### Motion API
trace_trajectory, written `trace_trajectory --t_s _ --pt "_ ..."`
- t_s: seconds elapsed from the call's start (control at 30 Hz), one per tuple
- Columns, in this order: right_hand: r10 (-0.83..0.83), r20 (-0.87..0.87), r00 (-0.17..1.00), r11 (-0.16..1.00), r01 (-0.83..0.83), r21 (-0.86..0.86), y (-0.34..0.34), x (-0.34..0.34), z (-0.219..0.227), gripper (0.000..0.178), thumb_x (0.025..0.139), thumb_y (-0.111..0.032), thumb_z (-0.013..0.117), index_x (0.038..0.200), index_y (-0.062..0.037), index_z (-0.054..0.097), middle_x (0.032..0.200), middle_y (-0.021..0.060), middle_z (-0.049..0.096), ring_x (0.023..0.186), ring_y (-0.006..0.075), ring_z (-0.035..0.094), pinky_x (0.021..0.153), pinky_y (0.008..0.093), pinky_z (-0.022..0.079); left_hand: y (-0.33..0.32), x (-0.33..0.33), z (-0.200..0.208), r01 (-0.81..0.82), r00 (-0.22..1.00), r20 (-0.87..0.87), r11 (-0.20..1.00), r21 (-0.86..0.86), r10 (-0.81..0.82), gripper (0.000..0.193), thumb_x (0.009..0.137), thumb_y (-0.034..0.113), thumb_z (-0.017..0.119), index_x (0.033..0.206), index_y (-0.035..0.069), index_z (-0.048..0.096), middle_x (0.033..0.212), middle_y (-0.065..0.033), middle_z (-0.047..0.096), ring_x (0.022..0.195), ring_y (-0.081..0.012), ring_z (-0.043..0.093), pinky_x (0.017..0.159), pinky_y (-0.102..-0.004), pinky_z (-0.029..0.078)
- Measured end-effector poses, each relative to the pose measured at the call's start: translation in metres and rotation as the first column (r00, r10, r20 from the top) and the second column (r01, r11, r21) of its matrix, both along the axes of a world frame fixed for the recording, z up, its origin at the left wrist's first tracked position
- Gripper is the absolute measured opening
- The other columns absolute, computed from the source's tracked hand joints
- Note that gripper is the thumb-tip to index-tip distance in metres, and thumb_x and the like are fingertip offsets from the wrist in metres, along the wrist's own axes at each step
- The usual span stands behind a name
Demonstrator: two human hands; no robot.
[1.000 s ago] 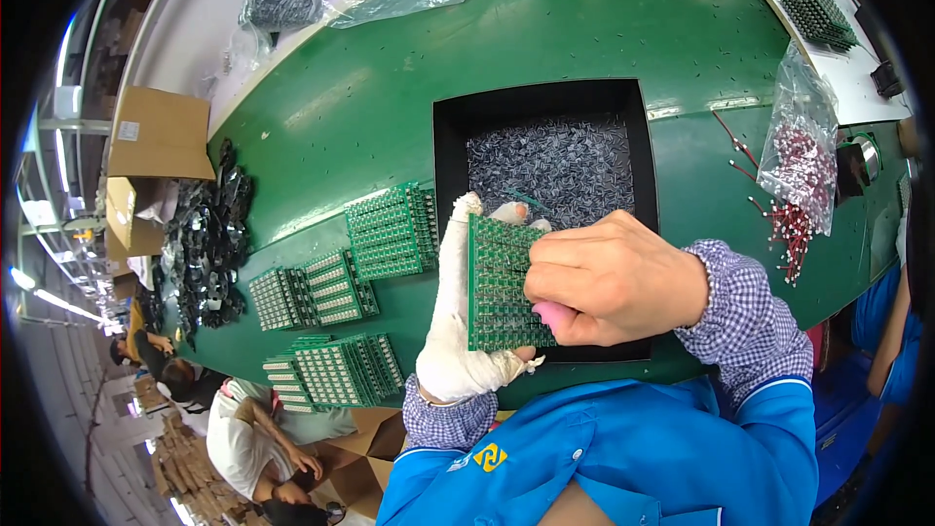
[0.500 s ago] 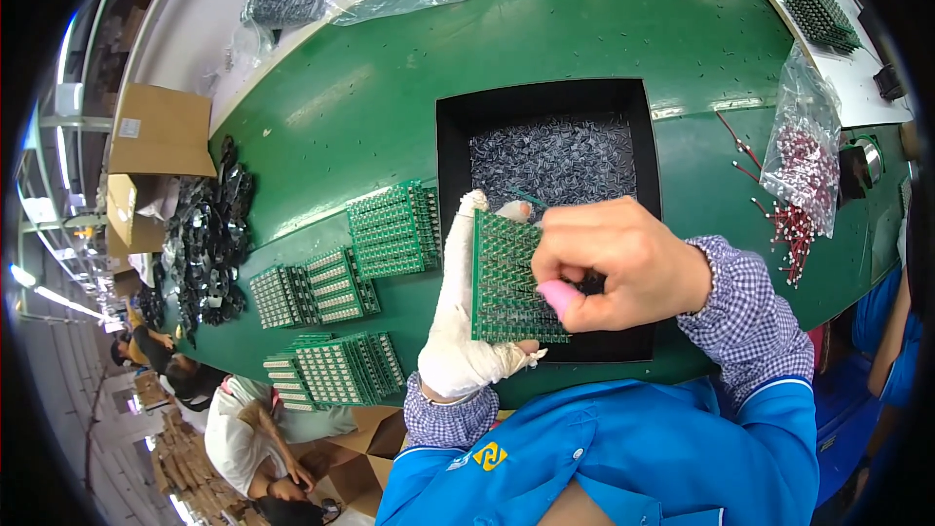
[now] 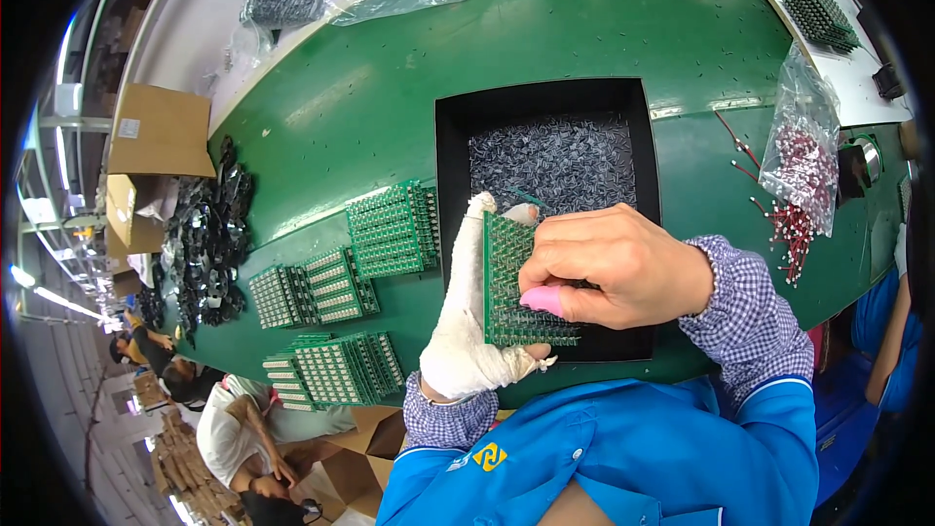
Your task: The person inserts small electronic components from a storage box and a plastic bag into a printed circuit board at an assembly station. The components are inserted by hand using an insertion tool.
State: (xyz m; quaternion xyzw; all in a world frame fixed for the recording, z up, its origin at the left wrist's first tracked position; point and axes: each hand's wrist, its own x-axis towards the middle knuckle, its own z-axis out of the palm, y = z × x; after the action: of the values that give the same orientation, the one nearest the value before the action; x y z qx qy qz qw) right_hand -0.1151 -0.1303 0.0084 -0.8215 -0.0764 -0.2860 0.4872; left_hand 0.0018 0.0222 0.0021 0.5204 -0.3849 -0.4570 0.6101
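Note:
My left hand [image 3: 460,331], in a white glove with bare fingertips, grips a green circuit board panel [image 3: 506,263] by its edges and holds it tilted over the near part of a black tray [image 3: 455,141]. Rows of small parts with thin wire legs stand on the panel's face. My right hand [image 3: 623,268] is closed in a pinch against the panel's surface, with a pink finger cot [image 3: 542,299] on one digit. What lies between those fingertips is hidden. Many small dark parts with wire legs [image 3: 555,161] fill the tray.
Stacked circuit board panels [image 3: 390,231] stand left of the tray, others [image 3: 341,370] nearer me. Black strips [image 3: 206,244] and a cardboard box [image 3: 161,131] lie far left. On the right are a clear bag [image 3: 804,161] and red-and-white wired connectors [image 3: 794,234]. People sit at lower left.
The panel and my left hand have shifted slightly right. My right fingers have moved a little left across the panel's face and remain pinched.

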Motion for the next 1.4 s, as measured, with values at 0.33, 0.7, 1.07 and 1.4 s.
trace_trajectory --t_s 0.33,0.7,1.07,1.4 --pt "-0.091 -0.093 0.992 0.996 0.088 -0.033 -0.001 -0.005 0.01 0.014 0.072 0.003 0.066 0.082 -0.0039 0.06 0.074 0.0053 0.057 0.055 0.0177 0.048 0.048 0.0277 0.039 0.0 -0.004 0.001 -0.02 1.0 -0.003 1.0 0.016 0.02 0.129 0.056 0.027 0.087 0.152 0.008 0.005 0.147 -0.0194 0.031 0.132 -0.0337 0.039 0.109 -0.0401 0.035" --pt "-0.033 -0.017 0.999 0.997 0.034 0.072 0.002 0.0 0.005 0.017 0.071 0.006 0.065 0.084 -0.0034 0.061 0.075 0.005 0.058 0.058 0.0167 0.05 0.05 0.0255 0.041 0.001 -0.004 0.004 -0.001 0.999 -0.046 0.997 0.072 0.004 0.128 0.055 0.026 0.086 0.152 0.006 0.004 0.147 -0.0195 0.031 0.13 -0.0339 0.041 0.108 -0.0398 0.037" --pt "-0.022 -0.017 1.0 1.0 0.022 -0.016 0.002 -0.001 0.003 0.008 0.076 0.0 0.064 0.082 -0.0035 0.06 0.076 0.0052 0.059 0.062 0.0194 0.052 0.053 0.0279 0.043 0.001 0.002 -0.003 0.036 0.998 0.042 0.999 0.024 -0.037 0.127 0.054 0.02 0.085 0.152 0.006 0.006 0.148 -0.0214 0.03 0.135 -0.0356 0.036 0.11 -0.0423 0.033" --pt "-0.117 -0.074 0.99 0.977 0.102 -0.188 0.007 -0.004 0.009 0.015 0.07 0.003 0.066 0.08 -0.0045 0.058 0.076 0.0049 0.057 0.061 0.0189 0.051 0.052 0.0282 0.042 0.0 -0.003 -0.002 0.028 0.989 0.143 0.999 0.018 -0.03 0.124 0.053 0.017 0.085 0.152 0.006 0.011 0.147 -0.0209 0.032 0.134 -0.0353 0.037 0.111 -0.0419 0.032"
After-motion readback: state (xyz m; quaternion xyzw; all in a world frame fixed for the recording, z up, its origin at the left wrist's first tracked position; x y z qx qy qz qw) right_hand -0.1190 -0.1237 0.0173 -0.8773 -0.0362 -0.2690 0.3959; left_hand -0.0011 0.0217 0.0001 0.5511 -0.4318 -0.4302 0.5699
